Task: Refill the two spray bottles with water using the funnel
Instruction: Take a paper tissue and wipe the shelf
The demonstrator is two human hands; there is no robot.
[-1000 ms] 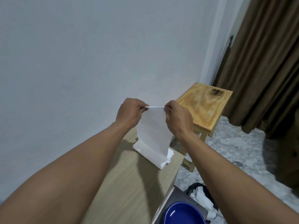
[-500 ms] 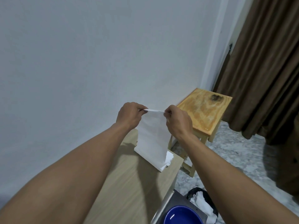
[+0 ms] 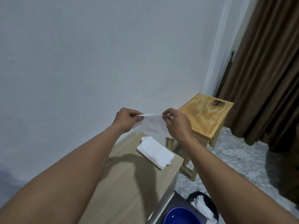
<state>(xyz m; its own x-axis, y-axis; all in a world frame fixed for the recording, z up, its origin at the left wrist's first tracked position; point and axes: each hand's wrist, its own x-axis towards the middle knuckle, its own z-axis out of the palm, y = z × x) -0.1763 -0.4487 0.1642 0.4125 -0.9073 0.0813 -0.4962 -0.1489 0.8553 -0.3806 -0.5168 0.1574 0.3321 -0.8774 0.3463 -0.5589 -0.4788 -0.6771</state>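
Note:
A single white tissue sheet (image 3: 152, 124) is stretched between my two hands above the wooden table (image 3: 123, 183). My left hand (image 3: 127, 119) pinches its left top corner and my right hand (image 3: 177, 123) pinches its right top corner. Below them a stack of white tissues (image 3: 155, 151) lies on the table's far right corner, apart from the sheet. No spray bottle or funnel is in view.
A blue bowl (image 3: 180, 216) sits at the bottom edge on a grey surface. Beside it stands a black bin (image 3: 203, 206) with crumpled white paper. A yellow wooden stool (image 3: 207, 115) stands past the table against the white wall. Brown curtains (image 3: 267, 70) hang at right.
The sheet has come free of the stack and now hangs lifted between my hands. Before, it still reached down to the stack.

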